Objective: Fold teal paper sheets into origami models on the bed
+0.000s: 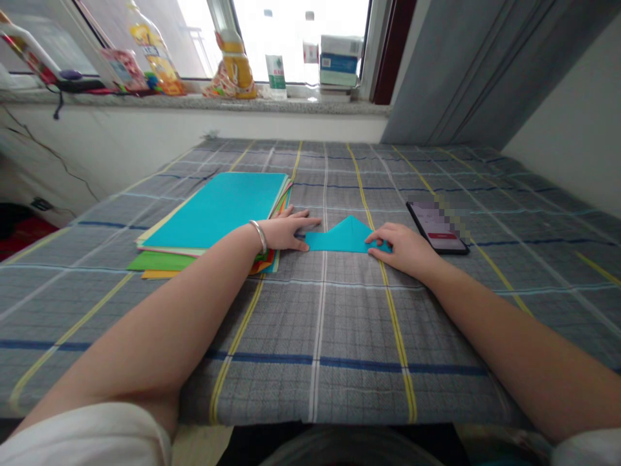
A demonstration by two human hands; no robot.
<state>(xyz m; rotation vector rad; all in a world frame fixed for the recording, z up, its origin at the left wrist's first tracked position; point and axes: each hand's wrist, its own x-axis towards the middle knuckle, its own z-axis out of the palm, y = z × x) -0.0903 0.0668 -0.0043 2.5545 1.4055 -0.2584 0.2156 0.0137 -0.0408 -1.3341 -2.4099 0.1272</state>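
Observation:
A folded blue paper lies on the checked cloth, with a peak at its far edge and a straight near edge. My left hand, with a silver bangle at the wrist, rests at the paper's left end. Its fingers are stretched out and its thumb touches the paper's corner. At the other end, my right hand has thumb and fingers closed on the paper's right part, partly covering it. A stack of coloured paper, blue sheet on top, lies under and beside my left wrist.
A phone with a lit screen lies right of my right hand. Along the windowsill at the back stand bottles, snack packets and a stack of boxes. A grey curtain hangs at the back right.

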